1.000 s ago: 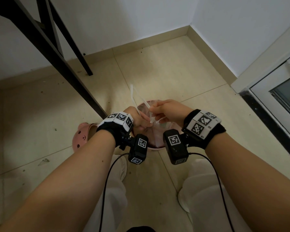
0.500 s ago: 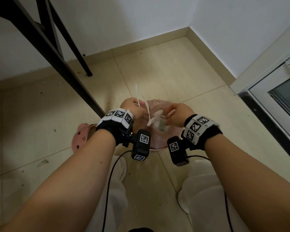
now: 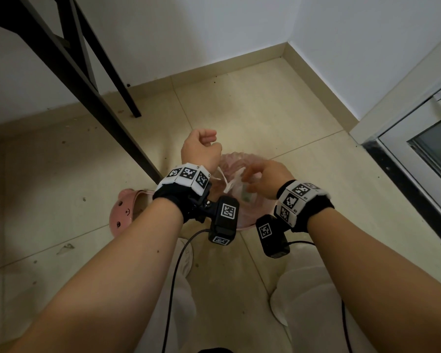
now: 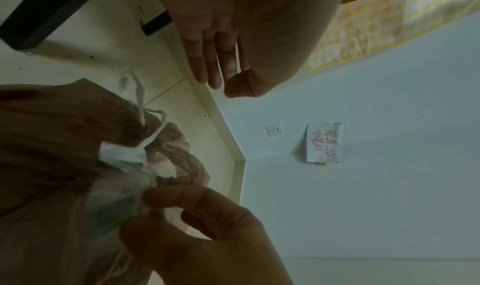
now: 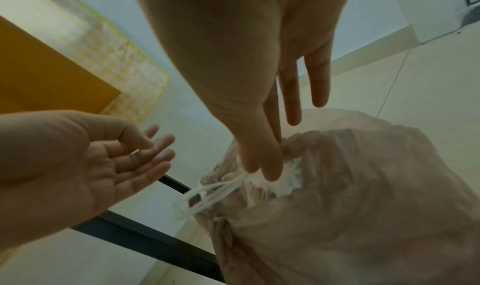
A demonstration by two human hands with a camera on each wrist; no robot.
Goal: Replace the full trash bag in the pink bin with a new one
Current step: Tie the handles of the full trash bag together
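Note:
A pink bin (image 3: pixel 245 226) stands on the floor between my knees, lined with a full translucent pink trash bag (image 3: pixel 236 161). The bag's mouth is gathered and its white drawstrings (image 5: pixel 207 195) hang loose to one side. My right hand (image 3: pixel 250 178) is down at the gathered neck and pinches it between thumb and forefinger (image 5: pixel 270 166); the other fingers stay straight. My left hand (image 3: pixel 201 145) is lifted above the far-left rim, palm (image 5: pixel 85 166) bare, fingers relaxed, holding nothing. The bin's walls are mostly hidden by my wrists.
Black table legs (image 3: pixel 87 98) slant down just left of the bin. A pink slipper (image 3: pixel 125 212) lies on the floor at its left. The room corner is beyond, a door frame (image 3: pixel 402 159) on the right. My feet and trousers are below.
My left hand has let go of the drawstrings and lifted away to the upper left. My right hand has dropped lower onto the bag's gathered neck.

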